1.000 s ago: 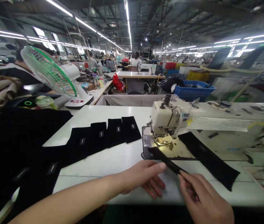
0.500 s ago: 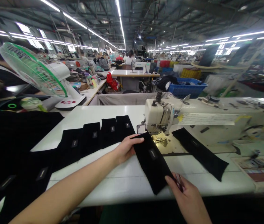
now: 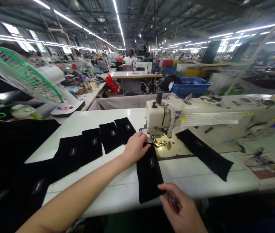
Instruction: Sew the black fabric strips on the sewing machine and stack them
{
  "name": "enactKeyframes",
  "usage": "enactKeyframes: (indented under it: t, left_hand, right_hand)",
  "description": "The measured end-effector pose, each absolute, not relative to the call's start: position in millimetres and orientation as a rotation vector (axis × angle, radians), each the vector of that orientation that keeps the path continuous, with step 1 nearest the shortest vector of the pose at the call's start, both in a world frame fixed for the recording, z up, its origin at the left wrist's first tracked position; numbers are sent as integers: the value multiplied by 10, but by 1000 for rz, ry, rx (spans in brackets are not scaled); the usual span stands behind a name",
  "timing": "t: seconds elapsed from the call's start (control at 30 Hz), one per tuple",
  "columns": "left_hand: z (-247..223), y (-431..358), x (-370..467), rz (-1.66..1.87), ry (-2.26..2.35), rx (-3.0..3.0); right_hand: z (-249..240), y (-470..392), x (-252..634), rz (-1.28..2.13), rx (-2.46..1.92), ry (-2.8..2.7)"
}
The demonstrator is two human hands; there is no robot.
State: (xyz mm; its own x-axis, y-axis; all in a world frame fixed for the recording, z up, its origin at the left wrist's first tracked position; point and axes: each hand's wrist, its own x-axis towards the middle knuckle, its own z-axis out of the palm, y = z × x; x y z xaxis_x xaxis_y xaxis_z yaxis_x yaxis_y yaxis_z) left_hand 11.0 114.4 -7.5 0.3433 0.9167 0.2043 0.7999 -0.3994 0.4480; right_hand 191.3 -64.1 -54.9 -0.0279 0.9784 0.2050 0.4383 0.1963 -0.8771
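A black fabric piece (image 3: pixel 149 176) with a small dark label lies on the white table in front of the sewing machine (image 3: pixel 159 116), its far end close to the presser foot (image 3: pixel 162 142). At that far end, my left hand (image 3: pixel 137 147) is closed on the fabric's left edge, thumb on top. My right hand (image 3: pixel 182 208) is by the near right corner, index fingertip at the fabric's edge and thumb apart from it. Curled in its palm are what look like small metal thread snips (image 3: pixel 175 204), mostly hidden by the fingers.
Several labelled black pieces (image 3: pixel 95 142) overlap in a row on the left. Another black strip (image 3: pixel 204 153) lies under the machine arm on the right. A parts tray (image 3: pixel 263 166) sits at the table's right, a fan (image 3: pixel 64 94) back left, and a blue basket (image 3: pixel 190 87) behind.
The fabric piece has turned straighter and shifted left, its far end nearer the presser foot. My left hand has rolled over its top edge; my right hand has moved left and loosened at the corner.
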Motion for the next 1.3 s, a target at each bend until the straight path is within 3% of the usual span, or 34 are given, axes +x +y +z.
enactKeyframes:
  t: [0.2,0.4,1.3]
  left_hand:
    - [-170,1090,40,615,1118,2825]
    - [-194,1125,16,651,975,2879]
    - [-192,1243,12,650,971,2838]
  right_hand:
    - [-530,-538,2144,549,-995,-1963]
    - [-497,-506,2197,260,-1025,-2073]
    - [-451,-458,2139,297,-1209,-2122]
